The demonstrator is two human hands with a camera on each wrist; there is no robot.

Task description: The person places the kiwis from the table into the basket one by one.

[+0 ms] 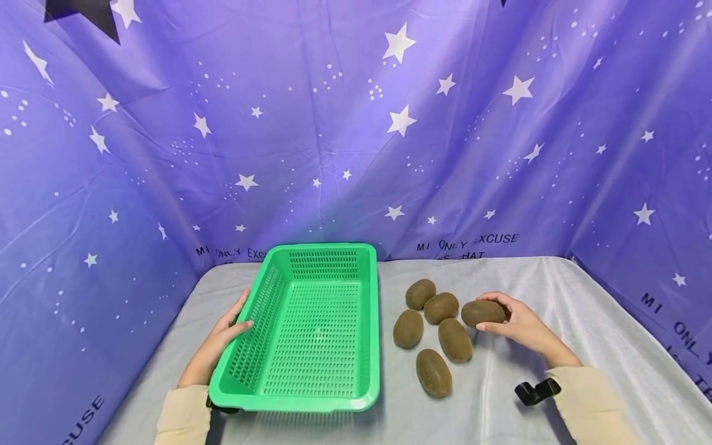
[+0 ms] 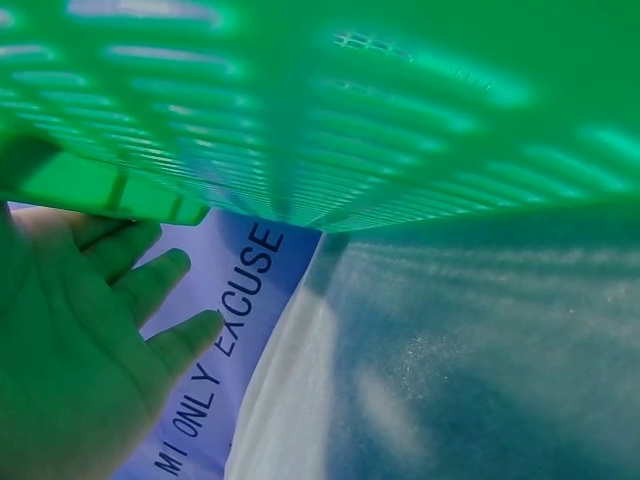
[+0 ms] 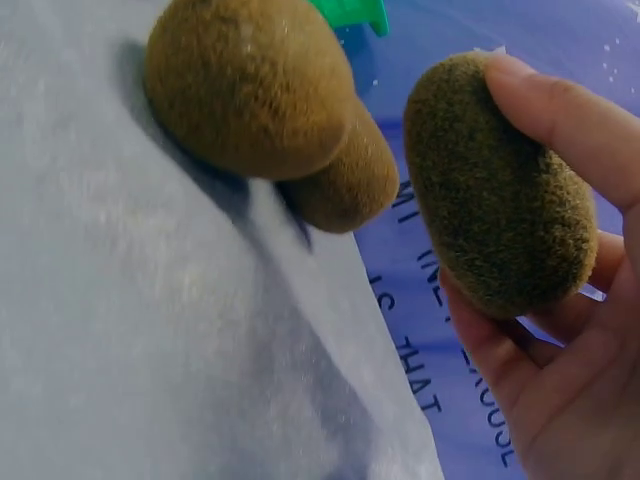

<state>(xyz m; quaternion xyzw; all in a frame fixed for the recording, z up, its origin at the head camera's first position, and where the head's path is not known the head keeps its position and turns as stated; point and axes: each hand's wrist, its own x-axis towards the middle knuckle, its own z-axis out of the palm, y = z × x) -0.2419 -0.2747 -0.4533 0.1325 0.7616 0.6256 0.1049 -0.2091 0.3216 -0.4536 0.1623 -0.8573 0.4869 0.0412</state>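
My right hand (image 1: 520,322) holds a brown kiwi (image 1: 483,313) between thumb and fingers, at the right of the other kiwis. The right wrist view shows the fuzzy skin of this kiwi (image 3: 495,190), with the thumb on its upper side and fingers beneath. At the left, my left hand (image 1: 219,340) grips the long rim of a green plastic basket (image 1: 371,321), its thumb over the edge. From below, the left wrist view shows the left hand's fingers (image 2: 165,280) outside the slotted wall. Nothing lies inside the basket.
Several loose kiwis (image 1: 455,340) lie on the grey-white cloth of the table (image 1: 500,395), between the basket and my right hand. A purple curtain (image 1: 334,123) with white stars hangs behind the table and along both sides.
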